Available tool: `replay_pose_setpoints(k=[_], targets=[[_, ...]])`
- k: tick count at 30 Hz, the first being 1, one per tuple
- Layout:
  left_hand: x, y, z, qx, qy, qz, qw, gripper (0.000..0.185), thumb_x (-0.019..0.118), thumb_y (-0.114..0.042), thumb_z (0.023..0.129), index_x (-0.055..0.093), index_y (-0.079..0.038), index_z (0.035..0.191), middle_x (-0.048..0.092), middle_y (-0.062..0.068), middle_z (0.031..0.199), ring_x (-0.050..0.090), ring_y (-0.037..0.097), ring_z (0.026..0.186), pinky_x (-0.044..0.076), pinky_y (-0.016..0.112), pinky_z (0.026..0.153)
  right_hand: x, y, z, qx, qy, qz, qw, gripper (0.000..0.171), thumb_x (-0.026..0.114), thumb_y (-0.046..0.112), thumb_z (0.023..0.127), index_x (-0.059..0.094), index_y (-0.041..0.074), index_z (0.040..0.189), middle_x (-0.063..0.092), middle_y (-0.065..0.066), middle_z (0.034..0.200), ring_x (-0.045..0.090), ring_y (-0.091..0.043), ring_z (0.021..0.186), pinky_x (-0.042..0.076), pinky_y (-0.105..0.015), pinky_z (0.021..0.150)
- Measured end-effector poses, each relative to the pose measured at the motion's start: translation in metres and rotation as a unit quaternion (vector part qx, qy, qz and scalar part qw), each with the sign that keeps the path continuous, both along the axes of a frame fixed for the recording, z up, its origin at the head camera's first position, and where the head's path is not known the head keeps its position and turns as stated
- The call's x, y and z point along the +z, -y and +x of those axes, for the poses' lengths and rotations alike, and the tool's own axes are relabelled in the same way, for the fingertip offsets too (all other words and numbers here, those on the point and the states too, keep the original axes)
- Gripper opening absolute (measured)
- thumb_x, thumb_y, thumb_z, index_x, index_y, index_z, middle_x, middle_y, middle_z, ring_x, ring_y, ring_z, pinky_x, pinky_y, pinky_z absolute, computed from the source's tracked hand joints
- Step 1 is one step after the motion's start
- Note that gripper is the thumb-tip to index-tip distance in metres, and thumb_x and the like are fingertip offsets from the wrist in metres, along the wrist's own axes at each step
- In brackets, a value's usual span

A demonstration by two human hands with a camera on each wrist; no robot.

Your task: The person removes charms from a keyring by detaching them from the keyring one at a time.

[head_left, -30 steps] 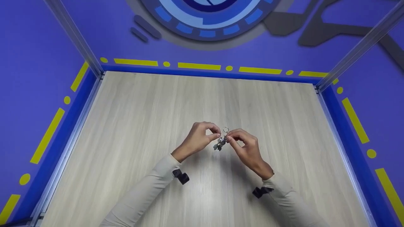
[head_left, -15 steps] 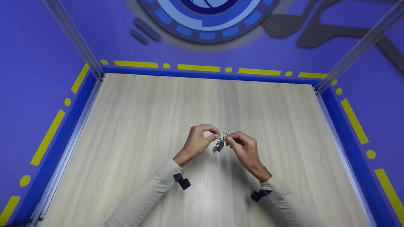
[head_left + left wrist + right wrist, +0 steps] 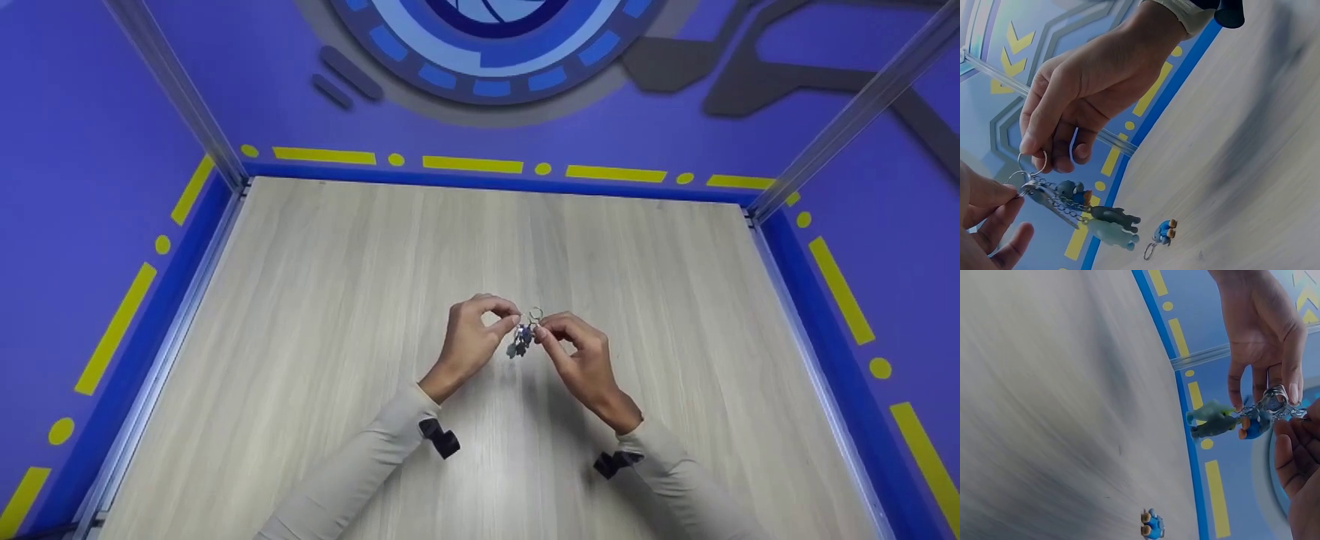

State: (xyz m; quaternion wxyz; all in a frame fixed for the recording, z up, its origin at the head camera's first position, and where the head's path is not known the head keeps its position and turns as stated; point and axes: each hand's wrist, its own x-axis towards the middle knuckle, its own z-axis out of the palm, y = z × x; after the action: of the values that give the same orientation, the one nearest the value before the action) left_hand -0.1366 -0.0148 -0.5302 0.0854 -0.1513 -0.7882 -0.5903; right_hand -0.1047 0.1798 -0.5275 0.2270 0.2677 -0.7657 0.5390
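Observation:
My left hand (image 3: 471, 339) and right hand (image 3: 586, 357) meet above the middle of the table, with a bunch of keychains (image 3: 522, 341) hanging between them. Metal rings and chains carry small animal figures, a pale green one (image 3: 1111, 233), a dark grey one (image 3: 1114, 216) and one in blue (image 3: 1258, 427). In the left wrist view, the left thumb and finger pinch a ring (image 3: 1016, 175) at lower left, while the right fingertips pinch another ring (image 3: 1044, 163) just above. Beyond the fingers, another ring (image 3: 535, 314) shows; whether it joins the bunch I cannot tell.
A separate blue figure keychain (image 3: 1165, 232) lies on the wooden table (image 3: 360, 262), also visible low in the right wrist view. Blue panels (image 3: 480, 142) with yellow marks and metal posts border the table at the back and sides.
Both hands keep their pinch and shift only slightly. The hanging figures turn and swing a little. The head view tilts up slightly.

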Motion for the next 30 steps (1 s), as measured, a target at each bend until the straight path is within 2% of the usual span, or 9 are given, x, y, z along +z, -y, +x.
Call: replay_pose_setpoints(k=[5, 10, 13, 16, 21, 27, 30], targets=[[-0.001, -0.002, 0.001, 0.008, -0.001, 0.012, 0.9999, 0.008, 0.084, -0.003, 0.095, 0.084, -0.010, 0.095, 0.079, -0.005, 0.092, 0.072, 0.015, 0.094, 0.056, 0.039, 0.092, -0.014, -0.004, -0.007, 0.004, 0.013, -0.001, 1.000, 0.014, 0.071, -0.022, 0.094, 0.073, -0.008, 0.092, 0.075, -0.021, 0.093, 0.072, -0.027, 0.080, 0.056, -0.014, 0.081], [0.003, 0.000, -0.001, -0.030, 0.017, -0.007, 0.9994, 0.005, 0.082, -0.005, 0.097, 0.082, -0.010, 0.098, 0.079, -0.002, 0.095, 0.072, 0.017, 0.098, 0.054, 0.047, 0.101, -0.025, -0.015, -0.016, 0.015, 0.024, -0.011, 1.000, 0.018, 0.071, -0.020, 0.096, 0.075, -0.002, 0.095, 0.077, -0.016, 0.098, 0.071, -0.023, 0.081, 0.058, -0.018, 0.081], [0.006, 0.001, -0.001, -0.051, 0.012, -0.037, 0.9979, 0.008, 0.082, -0.003, 0.096, 0.082, -0.006, 0.103, 0.080, 0.003, 0.098, 0.072, 0.019, 0.098, 0.054, 0.046, 0.101, -0.026, -0.020, -0.019, 0.018, 0.024, -0.001, 1.000, 0.018, 0.072, -0.016, 0.098, 0.077, 0.002, 0.097, 0.078, -0.012, 0.099, 0.074, -0.022, 0.084, 0.060, -0.020, 0.082], [0.008, 0.001, -0.001, -0.055, -0.012, -0.071, 0.9959, 0.011, 0.082, -0.003, 0.097, 0.083, -0.005, 0.108, 0.081, 0.005, 0.099, 0.072, 0.021, 0.098, 0.055, 0.043, 0.097, -0.024, -0.022, -0.021, 0.024, 0.016, 0.015, 0.999, 0.017, 0.072, -0.014, 0.099, 0.077, 0.002, 0.098, 0.078, -0.011, 0.100, 0.076, -0.024, 0.086, 0.061, -0.020, 0.083], [0.006, -0.001, -0.001, -0.039, -0.071, -0.119, 0.9896, 0.008, 0.083, -0.007, 0.098, 0.084, -0.007, 0.105, 0.082, 0.002, 0.098, 0.073, 0.019, 0.095, 0.057, 0.041, 0.091, -0.020, -0.026, -0.025, 0.049, -0.024, 0.046, 0.997, 0.020, 0.074, -0.018, 0.095, 0.076, 0.001, 0.102, 0.078, -0.012, 0.101, 0.076, -0.026, 0.083, 0.060, -0.020, 0.082], [0.005, -0.001, -0.002, -0.027, -0.132, -0.174, 0.9756, 0.004, 0.085, -0.009, 0.096, 0.085, -0.012, 0.098, 0.083, -0.002, 0.097, 0.072, 0.018, 0.090, 0.054, 0.050, 0.095, -0.018, -0.032, -0.027, 0.067, -0.063, 0.095, 0.991, 0.025, 0.076, -0.019, 0.092, 0.075, 0.000, 0.107, 0.077, -0.015, 0.101, 0.075, -0.027, 0.087, 0.059, -0.022, 0.085], [0.006, -0.002, -0.002, -0.020, -0.139, -0.180, 0.9736, 0.005, 0.086, -0.008, 0.095, 0.086, -0.014, 0.095, 0.082, -0.003, 0.095, 0.071, 0.017, 0.090, 0.054, 0.051, 0.095, -0.017, -0.034, -0.026, 0.069, -0.064, 0.107, 0.990, 0.020, 0.076, -0.015, 0.095, 0.076, 0.000, 0.108, 0.077, -0.014, 0.103, 0.075, -0.028, 0.092, 0.059, -0.023, 0.088]])
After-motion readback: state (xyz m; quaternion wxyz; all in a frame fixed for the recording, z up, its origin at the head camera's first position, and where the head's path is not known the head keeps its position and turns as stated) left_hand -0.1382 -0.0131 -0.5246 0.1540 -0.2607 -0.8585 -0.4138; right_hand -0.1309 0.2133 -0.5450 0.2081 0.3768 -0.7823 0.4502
